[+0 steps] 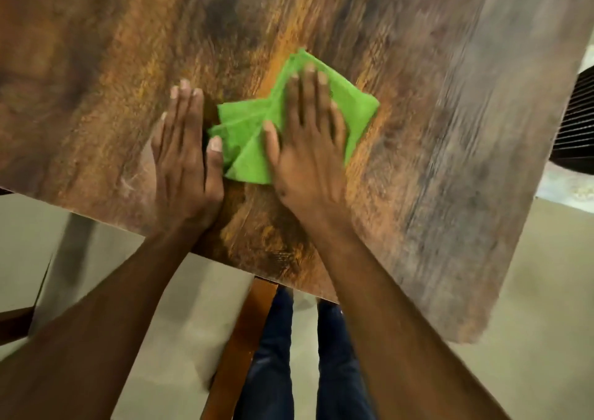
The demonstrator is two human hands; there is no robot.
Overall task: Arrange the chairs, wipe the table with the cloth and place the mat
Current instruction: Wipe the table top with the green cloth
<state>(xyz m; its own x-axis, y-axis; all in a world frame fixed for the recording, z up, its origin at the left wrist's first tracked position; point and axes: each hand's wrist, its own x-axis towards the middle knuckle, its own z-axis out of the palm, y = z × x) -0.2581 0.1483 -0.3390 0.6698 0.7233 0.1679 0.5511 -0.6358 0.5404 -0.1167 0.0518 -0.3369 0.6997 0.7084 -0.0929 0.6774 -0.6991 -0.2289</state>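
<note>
Both hands lie flat: right hand [308,139] presses cloth [353,111], left hand [184,152] on table [450,130].

One cloth [350,111]; one table [418,66]; two hands

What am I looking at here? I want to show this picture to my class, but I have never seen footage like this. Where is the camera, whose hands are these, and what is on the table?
There is no machine here. A person wears one wide-angle camera on the head, so the picture looks forward and down at their own arms. The wooden table fills most of the view. On it lies a folded green cloth. The right hand lies flat on the cloth with its fingers straight, pressing it down rather than gripping it. The left hand rests flat on the table beside the cloth, its thumb at the cloth's edge. The picture is blurred. Below the table edge you see the person's legs in dark trousers and a wooden chair part.
</note>
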